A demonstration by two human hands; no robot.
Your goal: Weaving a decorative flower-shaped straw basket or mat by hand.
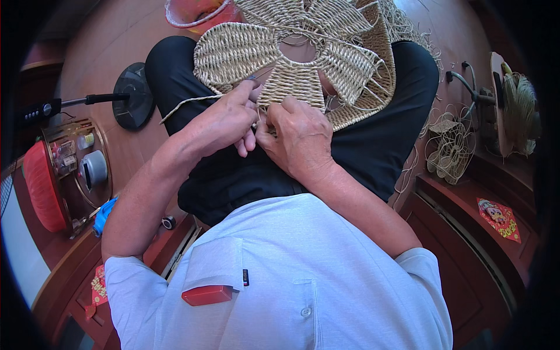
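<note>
A flower-shaped weave of twisted tan straw (233, 52) lies over my lap, its wide petals set around an open ring. My right hand (300, 134) is closed on the lower edge of the nearest petal (291, 87), fingers bent down over it. Beside it, my left hand (233, 116) has bent fingers close to that petal's left edge. A small metallic bit shows by these fingers; what they hold is mostly hidden. One loose straw cord (186, 104) trails left from the weave across my dark trouser leg. Under the petals sits a deeper woven straw piece (382, 76).
A red bucket (201, 20) stands beyond my left knee. To the left are a round black stand base (133, 96) and a cart (76, 125) with containers. Straw cord heaps (414, 35) and coils (452, 146) lie right, near a stool-like piece holding pale fibres (516, 111).
</note>
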